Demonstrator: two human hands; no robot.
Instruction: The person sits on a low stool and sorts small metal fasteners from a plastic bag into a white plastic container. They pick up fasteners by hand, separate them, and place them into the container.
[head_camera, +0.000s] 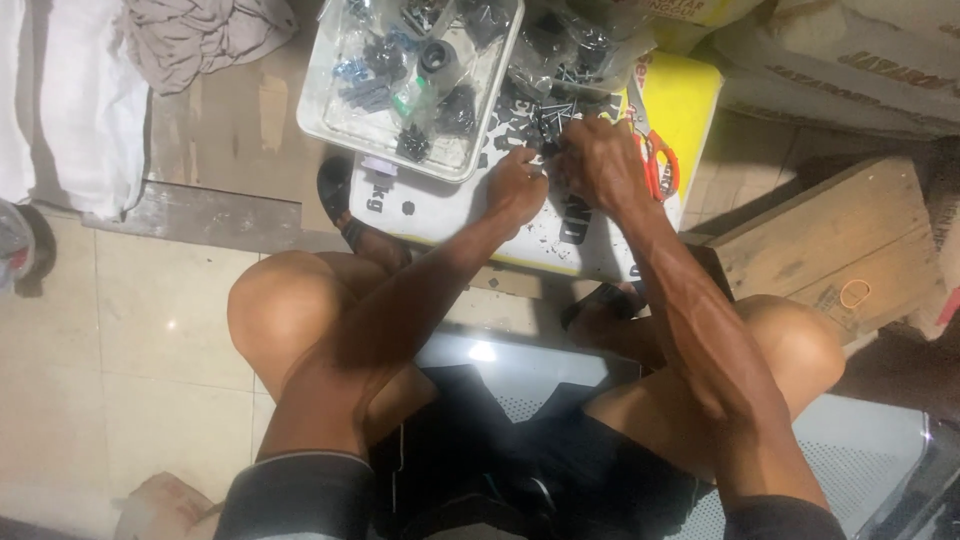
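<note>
View from above of a seated person at work over a low white board. We see the left hand and the right hand brought close together at the far middle of the scene, their fingertips meeting over a small black part that lies at the far edge of the board. The left fingers are curled and drawn together, and they appear to pinch the part from the left; the right fingers are bent down and bunched over it from the right, though we cannot tell exactly how they grip, since the part is small and partly hidden. Loose black pieces and screws are scattered on the board just beyond the hands. To the far left of the hands stands a clear plastic tray that holds bagged black parts. Just right of the right hand lie orange-handled scissors, resting on a yellow box. A wooden crate sits to the right, near the person's right knee. The left knee is raised at the near left, above a pale tiled floor. A crumpled grey cloth lies at the far left.
</note>
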